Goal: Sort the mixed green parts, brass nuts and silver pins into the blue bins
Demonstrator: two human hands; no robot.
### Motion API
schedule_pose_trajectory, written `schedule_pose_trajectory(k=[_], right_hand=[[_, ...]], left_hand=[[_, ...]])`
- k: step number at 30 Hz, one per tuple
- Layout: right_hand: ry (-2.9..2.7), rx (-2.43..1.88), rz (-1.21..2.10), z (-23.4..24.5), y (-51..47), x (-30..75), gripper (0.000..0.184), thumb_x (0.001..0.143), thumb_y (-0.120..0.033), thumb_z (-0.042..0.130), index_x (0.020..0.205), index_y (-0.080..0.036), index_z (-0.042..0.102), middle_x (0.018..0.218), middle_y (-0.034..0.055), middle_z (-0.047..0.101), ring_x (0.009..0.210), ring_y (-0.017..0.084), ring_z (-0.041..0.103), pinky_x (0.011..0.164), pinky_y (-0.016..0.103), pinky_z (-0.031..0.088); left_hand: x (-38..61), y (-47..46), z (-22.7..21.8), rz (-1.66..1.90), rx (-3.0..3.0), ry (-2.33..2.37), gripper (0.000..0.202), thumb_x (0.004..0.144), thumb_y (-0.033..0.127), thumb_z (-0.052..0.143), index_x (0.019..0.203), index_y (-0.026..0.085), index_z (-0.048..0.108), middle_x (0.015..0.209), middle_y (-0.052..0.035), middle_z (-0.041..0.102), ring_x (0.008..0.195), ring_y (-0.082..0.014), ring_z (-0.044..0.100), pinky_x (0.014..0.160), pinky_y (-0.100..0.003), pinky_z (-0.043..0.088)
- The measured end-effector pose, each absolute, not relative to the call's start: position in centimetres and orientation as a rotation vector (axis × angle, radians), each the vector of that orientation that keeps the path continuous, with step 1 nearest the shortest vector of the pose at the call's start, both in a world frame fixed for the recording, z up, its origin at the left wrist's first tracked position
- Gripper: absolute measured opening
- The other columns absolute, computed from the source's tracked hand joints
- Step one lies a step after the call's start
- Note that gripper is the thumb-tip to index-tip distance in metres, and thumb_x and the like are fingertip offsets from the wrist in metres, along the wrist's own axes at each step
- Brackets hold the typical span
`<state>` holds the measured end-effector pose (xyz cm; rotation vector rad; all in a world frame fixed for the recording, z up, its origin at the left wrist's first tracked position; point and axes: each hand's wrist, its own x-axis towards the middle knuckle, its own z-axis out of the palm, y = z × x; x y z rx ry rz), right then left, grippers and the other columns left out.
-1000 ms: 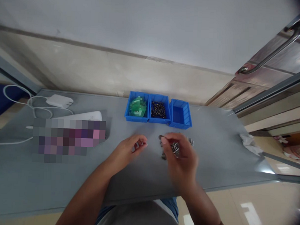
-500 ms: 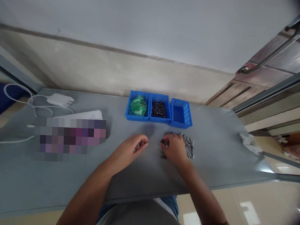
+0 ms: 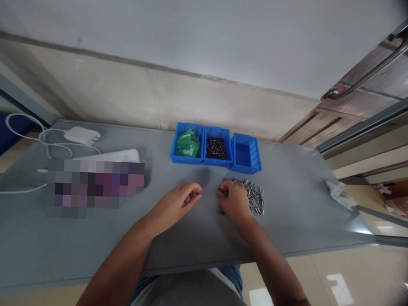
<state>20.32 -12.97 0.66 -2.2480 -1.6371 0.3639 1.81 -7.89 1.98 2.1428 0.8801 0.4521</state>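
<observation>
My left hand (image 3: 178,200) is held over the grey table, its fingers curled and the thumb close to the fingertips. Whatever lies between them is too small to make out. At the left edge of a pile of slim silver metal pins (image 3: 256,199), my right hand (image 3: 235,200) is closed, thumb and finger pinching a small dark metal piece (image 3: 220,190). The hand covers part of the pile. Behind the hands stand a blue bin (image 3: 186,161) of green plastic packets and a second blue bin (image 3: 217,163) of small dark and brass-coloured parts.
A third blue bin (image 3: 247,169) adjoins these on the right. To the left lie a white power strip (image 3: 131,155), a white plug adapter (image 3: 81,135) with looped cables, and a blurred-out object. Crumpled white tissue (image 3: 340,195) sits at the table's right edge.
My right hand has shifted slightly to the left and the dark piece in its fingers has turned a little. My left hand keeps its place and shape.
</observation>
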Motion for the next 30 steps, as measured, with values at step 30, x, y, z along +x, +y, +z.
schedule_pose_trajectory(k=[30], right_hand=[[-0.601,-1.173,1.698,1.3,-13.0,17.1,0.015,0.065,-0.029,0.062,0.068,-0.015,0.059,0.058,-0.0013,0.053,0.053,0.008,0.044,0.051,0.023,0.03]], left_hand=[[1.9,-7.3,2.2,0.606,2.227,0.783,0.01,0.084,0.021,0.047,0.086,0.02,0.056,0.086,0.0002,0.057,0.076,-0.0099,0.054,0.065,-0.019,0.043]])
